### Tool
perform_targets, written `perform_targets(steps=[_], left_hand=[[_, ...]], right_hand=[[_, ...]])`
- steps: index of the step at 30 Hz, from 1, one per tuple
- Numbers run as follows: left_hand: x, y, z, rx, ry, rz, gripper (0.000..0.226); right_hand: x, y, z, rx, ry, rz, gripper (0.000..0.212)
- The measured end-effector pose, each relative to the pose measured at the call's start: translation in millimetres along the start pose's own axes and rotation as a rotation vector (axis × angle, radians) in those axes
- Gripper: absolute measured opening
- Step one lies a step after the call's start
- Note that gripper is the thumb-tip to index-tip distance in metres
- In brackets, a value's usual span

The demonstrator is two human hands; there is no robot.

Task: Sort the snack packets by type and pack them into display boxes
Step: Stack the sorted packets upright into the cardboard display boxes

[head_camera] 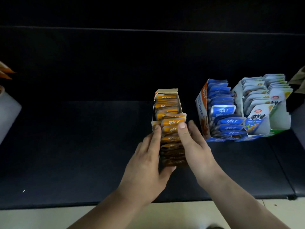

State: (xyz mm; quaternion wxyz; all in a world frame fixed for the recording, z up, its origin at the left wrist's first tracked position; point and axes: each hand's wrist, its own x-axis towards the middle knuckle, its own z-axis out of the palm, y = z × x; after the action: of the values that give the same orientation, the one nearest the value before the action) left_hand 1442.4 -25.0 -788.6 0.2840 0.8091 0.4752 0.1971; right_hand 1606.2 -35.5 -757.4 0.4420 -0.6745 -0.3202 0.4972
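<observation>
Clamping a row of orange packets (171, 146) between the left hand (148, 156), fingers curled along its left flank with the thumb tucked under the near end, and the right hand (193, 142), thumb pressed on top, fingers down the right flank. Holding the row's far end at the mouth of the orange box (166, 91), lined with like packets standing on edge, out on the dark counter (82, 146). Looks like the packing step for the orange kind, close to done. Calls next for sliding the row forward as one block, with an even squeeze to stop the slick, glossy pouches fanning out or buckling the thin card walls. Further right: a blue box (200, 103) full of blue packets (223, 110) and, just beside it, a white box (280, 118) of white packets (257, 95), all flat, round-cornered, overlapping like shingles.
</observation>
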Motion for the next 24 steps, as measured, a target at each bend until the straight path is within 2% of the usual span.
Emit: perform_targets(steps=[3,9,12,14,18,20,24], left_hand=[[0.0,-0.4,2.8,0.054,0.037,0.039,0.112],[1.7,0.4,0.9,0.016,0.038,0.019,0.128],[6.7,0.4,-1.5,0.03,-0.007,0.084,0.13],[8.1,-0.2,-2.3,0.108,-0.029,0.118,0.125],[4.8,-3.4,3.5,0.116,0.003,0.124,0.116],[3.1,-4.1,4.3,0.077,-0.003,0.108,0.117],[7.1,-3.2,-5.0,-0.061,-0.018,0.048,0.129]], right_hand=[[-4.4,5.3,0.2,-0.01,0.019,-0.009,0.097],[0.4,10.9,6.7,-0.29,-0.01,-0.065,0.086],[14.4,8.0,-0.3,-0.412,-0.085,0.044,0.075],[16.1,3.7,-5.2,-0.334,-0.1,0.129,0.079],[12.3,-5.2,-4.0,-0.061,-0.047,0.111,0.088],[14.6,-7.4,-0.2,-0.049,-0.066,0.141,0.09],[19.5,-14.4,4.3,-0.03,-0.011,0.178,0.08]])
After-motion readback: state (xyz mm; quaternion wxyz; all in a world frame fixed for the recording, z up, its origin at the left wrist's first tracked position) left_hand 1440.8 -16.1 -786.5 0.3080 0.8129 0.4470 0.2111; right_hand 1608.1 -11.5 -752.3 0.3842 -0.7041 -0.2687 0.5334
